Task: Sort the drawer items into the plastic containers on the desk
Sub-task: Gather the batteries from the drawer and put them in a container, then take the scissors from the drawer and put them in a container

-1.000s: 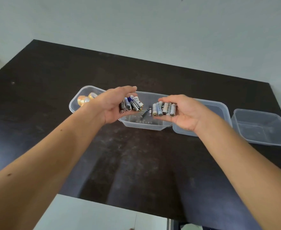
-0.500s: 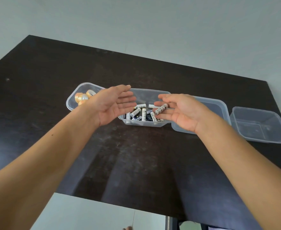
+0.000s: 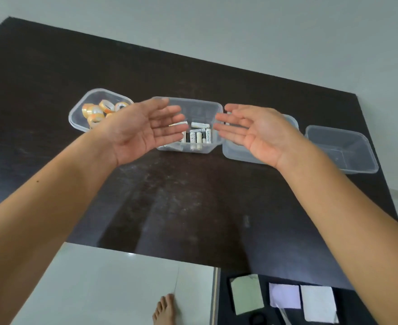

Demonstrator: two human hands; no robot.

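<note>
- Head view is showing both hands hovering palm-up over a dark desk; left hand is spreading its fingers flat and holding nothing; right hand is likewise lying open and empty
- Batteries are lying loose inside the middle container, between the two sets of fingertips
- Tape rolls are sitting in the left container, at ten o'clock from the left hand
- Third container is showing partly under the right hand; fourth container is standing at three o'clock from it, just beside the third
- Paper squares are lying in the open drawer at six o'clock; a bare foot is resting on the floor beside it
</note>
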